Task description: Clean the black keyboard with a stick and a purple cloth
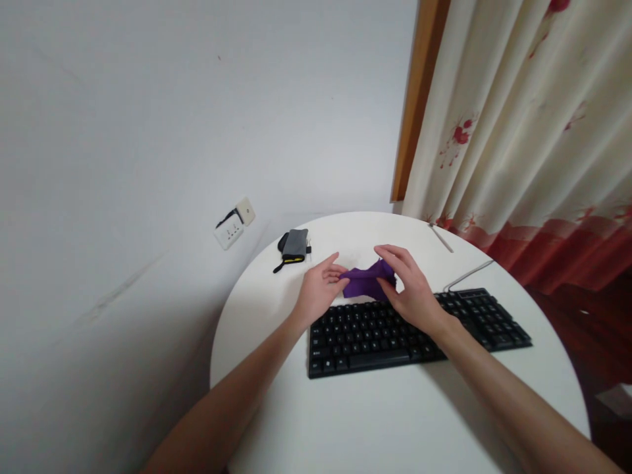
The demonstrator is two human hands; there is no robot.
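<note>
White round table [375, 421] nearest me. On it, a black full-size keyboard [375, 336]; right forearm crosses above it. Purple cloth [365, 284] is just past its back edge, held between both hands. Left hand [318, 288] pinches the left end, thumb against fingers. Right hand [411, 291] has the right end between thumb and fingers, index finger lifted away.

Progress, my read: mid-handling. Cloth is picked up and partly doubled along its length; not flat, not let go.

Containers: small grey pouch [296, 241] far left, yellow at its near edge. Contents don't show. Possible black binder clip [309, 250] just beside it.
</note>
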